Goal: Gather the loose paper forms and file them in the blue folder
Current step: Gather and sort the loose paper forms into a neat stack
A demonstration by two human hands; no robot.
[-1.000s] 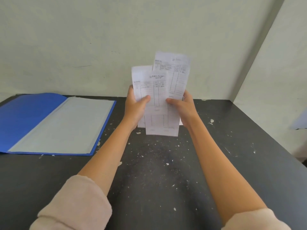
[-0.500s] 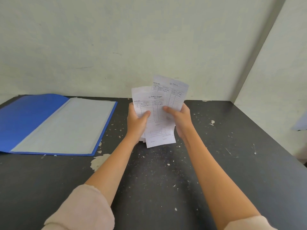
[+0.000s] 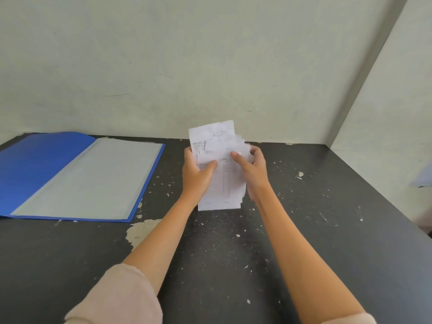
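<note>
Nearest the camera, two pale sleeves (image 3: 121,298) frame the view, and bare forearms reach out over the dark counter (image 3: 233,265), which is speckled with pale flecks and has a chipped patch near the left arm. Farther out, the left hand (image 3: 195,175) and the right hand (image 3: 256,174) meet around a small bundle of paper forms (image 3: 222,181), held upright with the lower edge low over the counter; whether it touches cannot be told. Each grip is closed on the bundle, thumb across the printed front and fingers behind, the left hand on the left edge and the right hand on the right edge. The sheets are not squared: several tops fan out unevenly above the thumbs. To the left, well apart from the hands, the blue folder (image 3: 35,169) lies open and flat, a pale page (image 3: 93,178) showing on its right half. Beyond stands a plain wall (image 3: 210,66). The risk from here looks like slippage: with the edges uneven and the grip light, a loose sheet could slide out or crease on the way to the folder, or catch on its edge.
</note>
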